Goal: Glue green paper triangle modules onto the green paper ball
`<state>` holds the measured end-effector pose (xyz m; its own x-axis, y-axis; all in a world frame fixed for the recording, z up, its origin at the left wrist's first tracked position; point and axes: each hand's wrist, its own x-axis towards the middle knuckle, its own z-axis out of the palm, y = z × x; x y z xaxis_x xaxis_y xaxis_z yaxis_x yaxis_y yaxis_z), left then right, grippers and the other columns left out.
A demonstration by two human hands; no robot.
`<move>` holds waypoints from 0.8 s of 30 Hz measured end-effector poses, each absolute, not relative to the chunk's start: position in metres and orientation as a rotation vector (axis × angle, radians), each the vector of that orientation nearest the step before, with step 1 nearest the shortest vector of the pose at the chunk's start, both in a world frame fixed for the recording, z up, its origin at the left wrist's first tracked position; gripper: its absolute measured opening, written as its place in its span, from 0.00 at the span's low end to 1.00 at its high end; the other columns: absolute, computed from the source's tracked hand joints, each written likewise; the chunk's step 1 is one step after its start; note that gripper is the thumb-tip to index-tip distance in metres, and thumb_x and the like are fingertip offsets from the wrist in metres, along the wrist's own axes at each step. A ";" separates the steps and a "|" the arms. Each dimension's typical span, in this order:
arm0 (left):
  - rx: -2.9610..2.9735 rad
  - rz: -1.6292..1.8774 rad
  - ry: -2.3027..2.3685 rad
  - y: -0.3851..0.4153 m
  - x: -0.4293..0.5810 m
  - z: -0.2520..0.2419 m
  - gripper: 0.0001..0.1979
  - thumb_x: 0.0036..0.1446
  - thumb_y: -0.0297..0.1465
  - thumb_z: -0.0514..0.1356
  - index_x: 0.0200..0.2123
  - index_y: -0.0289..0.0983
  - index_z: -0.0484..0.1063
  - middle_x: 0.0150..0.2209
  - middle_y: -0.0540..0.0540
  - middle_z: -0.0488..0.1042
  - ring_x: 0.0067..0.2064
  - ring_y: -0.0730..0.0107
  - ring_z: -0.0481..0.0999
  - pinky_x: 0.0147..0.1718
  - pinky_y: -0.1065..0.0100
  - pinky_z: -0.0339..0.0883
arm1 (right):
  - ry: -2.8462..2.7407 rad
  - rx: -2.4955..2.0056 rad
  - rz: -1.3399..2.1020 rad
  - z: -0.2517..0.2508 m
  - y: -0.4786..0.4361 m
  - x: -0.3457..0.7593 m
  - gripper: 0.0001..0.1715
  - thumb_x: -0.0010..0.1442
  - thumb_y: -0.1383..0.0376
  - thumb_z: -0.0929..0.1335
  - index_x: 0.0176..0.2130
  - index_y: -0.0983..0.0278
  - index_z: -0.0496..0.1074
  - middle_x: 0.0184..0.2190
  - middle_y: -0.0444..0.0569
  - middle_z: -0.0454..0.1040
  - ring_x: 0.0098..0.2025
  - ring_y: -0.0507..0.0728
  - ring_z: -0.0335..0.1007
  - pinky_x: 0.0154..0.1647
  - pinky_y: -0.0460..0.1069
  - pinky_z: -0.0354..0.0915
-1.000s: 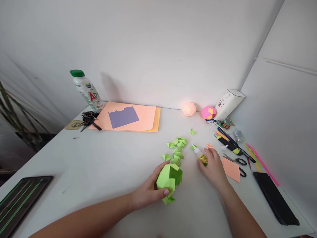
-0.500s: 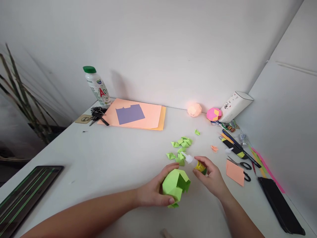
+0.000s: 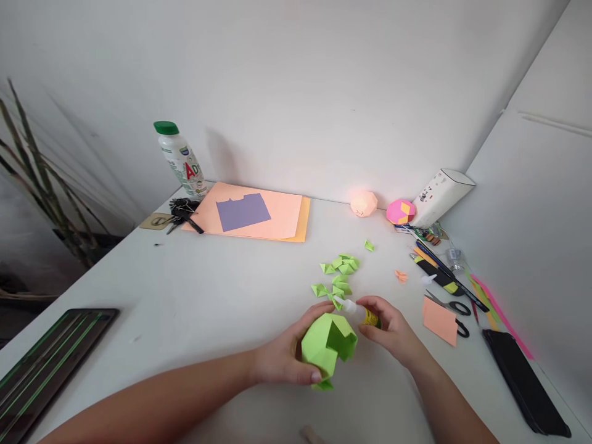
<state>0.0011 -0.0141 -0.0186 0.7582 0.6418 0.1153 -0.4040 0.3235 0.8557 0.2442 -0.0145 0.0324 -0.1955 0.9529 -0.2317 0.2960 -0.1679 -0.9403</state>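
Observation:
A hollow green folded-paper ball [image 3: 321, 348] with an open gap on its right side rests in my left hand [image 3: 289, 354], thumb at the front and fingers around the back. My right hand [image 3: 388, 327] is closed around a small glue bottle [image 3: 367, 314] with a yellow label. Its white nozzle points left, just above the ball's upper edge; whether the tip touches paper I cannot tell. Behind it lie several loose green folded-paper pieces [image 3: 346, 265], with one more green piece [image 3: 369, 245] farther back.
Scissors [image 3: 457, 307], a peach paper square [image 3: 437, 320], pens [image 3: 448, 271] and a black case [image 3: 525, 382] lie at right. Two paper balls, peach [image 3: 363, 203] and pink [image 3: 400, 211], sit by the wall. Paper sheets [image 3: 287, 216], a bottle [image 3: 185, 163] and a dark tablet-like panel [image 3: 53, 364] are at left.
My right hand has brought the glue bottle slightly left and down, nearer the green ball. The ball has turned a little, showing more of its gap.

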 end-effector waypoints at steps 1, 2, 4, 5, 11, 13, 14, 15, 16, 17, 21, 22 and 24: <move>0.992 0.682 0.246 -0.014 0.002 -0.016 0.49 0.41 0.39 0.70 0.63 0.50 0.48 0.61 0.39 0.54 0.57 0.49 0.62 0.50 0.50 0.61 | -1.482 -1.450 1.410 0.033 -0.015 0.244 0.19 0.52 0.63 0.71 0.45 0.60 0.69 0.46 0.51 0.72 0.52 0.61 0.66 0.47 0.54 0.66; 0.960 0.668 0.234 -0.014 0.002 -0.014 0.48 0.42 0.38 0.70 0.63 0.50 0.47 0.57 0.40 0.59 0.54 0.52 0.66 0.49 0.52 0.62 | -1.475 -1.443 1.423 0.034 -0.015 0.243 0.18 0.52 0.63 0.71 0.45 0.59 0.69 0.46 0.51 0.72 0.52 0.61 0.66 0.47 0.53 0.66; 0.916 0.656 0.229 -0.015 0.002 -0.011 0.47 0.43 0.37 0.69 0.63 0.50 0.47 0.53 0.41 0.64 0.50 0.56 0.69 0.46 0.54 0.63 | -1.466 -1.433 1.444 0.035 -0.015 0.243 0.18 0.53 0.63 0.71 0.44 0.60 0.69 0.46 0.51 0.72 0.51 0.61 0.66 0.47 0.53 0.66; 0.900 0.656 0.226 -0.015 0.002 -0.011 0.47 0.43 0.36 0.69 0.63 0.50 0.48 0.53 0.41 0.64 0.48 0.57 0.70 0.46 0.55 0.63 | -1.463 -1.427 1.456 0.036 -0.015 0.243 0.17 0.53 0.64 0.71 0.44 0.60 0.69 0.46 0.51 0.72 0.51 0.61 0.66 0.46 0.53 0.66; 0.859 0.657 0.178 -0.017 0.003 -0.013 0.47 0.42 0.35 0.70 0.62 0.50 0.49 0.55 0.42 0.62 0.49 0.57 0.70 0.46 0.57 0.64 | -1.422 -1.390 1.531 0.035 -0.015 0.243 0.17 0.52 0.64 0.71 0.44 0.60 0.70 0.44 0.50 0.72 0.46 0.59 0.68 0.44 0.52 0.65; 0.846 0.661 0.154 -0.017 0.003 -0.013 0.47 0.42 0.34 0.70 0.62 0.49 0.50 0.54 0.42 0.63 0.49 0.59 0.71 0.45 0.59 0.64 | -1.404 -1.377 1.557 0.036 -0.015 0.243 0.18 0.51 0.64 0.72 0.43 0.60 0.70 0.43 0.49 0.73 0.45 0.58 0.68 0.44 0.52 0.65; 0.835 0.657 0.141 -0.017 0.003 -0.013 0.47 0.42 0.33 0.70 0.62 0.49 0.50 0.53 0.42 0.64 0.48 0.60 0.71 0.44 0.60 0.65 | -1.393 -1.369 1.574 0.036 -0.015 0.243 0.18 0.51 0.64 0.72 0.43 0.60 0.70 0.43 0.49 0.73 0.44 0.58 0.68 0.43 0.52 0.65; 0.823 0.651 0.129 -0.017 0.004 -0.012 0.46 0.43 0.32 0.70 0.62 0.49 0.50 0.52 0.42 0.64 0.47 0.61 0.72 0.43 0.62 0.65 | -1.382 -1.362 1.591 0.036 -0.015 0.243 0.18 0.51 0.64 0.72 0.43 0.60 0.70 0.43 0.48 0.73 0.44 0.58 0.68 0.43 0.51 0.64; 0.810 0.644 0.118 -0.017 0.004 -0.011 0.46 0.43 0.31 0.70 0.62 0.48 0.50 0.51 0.42 0.66 0.46 0.61 0.72 0.42 0.62 0.65 | -1.370 -1.358 1.607 0.036 -0.014 0.243 0.18 0.51 0.64 0.72 0.44 0.59 0.71 0.42 0.48 0.73 0.43 0.57 0.68 0.43 0.51 0.64; 0.797 0.636 0.109 -0.017 0.004 -0.010 0.46 0.43 0.31 0.70 0.62 0.48 0.50 0.51 0.42 0.66 0.46 0.61 0.73 0.42 0.63 0.65 | -1.359 -1.354 1.620 0.036 -0.014 0.244 0.18 0.51 0.64 0.72 0.44 0.59 0.71 0.42 0.47 0.72 0.43 0.57 0.67 0.42 0.51 0.64; 0.781 0.623 0.108 -0.020 0.003 -0.009 0.45 0.42 0.29 0.70 0.61 0.49 0.53 0.50 0.43 0.67 0.47 0.60 0.73 0.43 0.61 0.65 | -1.308 -1.328 1.690 0.035 -0.014 0.246 0.19 0.49 0.62 0.73 0.43 0.60 0.71 0.40 0.47 0.72 0.42 0.57 0.66 0.40 0.50 0.63; 0.785 0.623 0.112 -0.020 0.002 -0.009 0.45 0.41 0.29 0.71 0.61 0.50 0.55 0.51 0.44 0.67 0.48 0.59 0.72 0.44 0.60 0.64 | -1.293 -1.314 1.722 0.034 -0.014 0.246 0.20 0.49 0.62 0.74 0.43 0.60 0.71 0.40 0.47 0.72 0.42 0.57 0.66 0.40 0.50 0.63; 0.800 0.621 0.123 -0.022 0.001 -0.010 0.45 0.40 0.30 0.71 0.60 0.50 0.56 0.52 0.44 0.66 0.50 0.57 0.70 0.46 0.58 0.63 | -1.269 -1.282 1.787 0.033 -0.014 0.246 0.20 0.49 0.61 0.74 0.43 0.60 0.71 0.40 0.47 0.72 0.42 0.57 0.66 0.40 0.50 0.62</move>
<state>0.0012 -0.0221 -0.0104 0.8162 0.5640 0.1250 -0.4740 0.5302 0.7030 0.2465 -0.0136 0.0327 -0.3585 0.8592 -0.3651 0.0614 -0.3685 -0.9276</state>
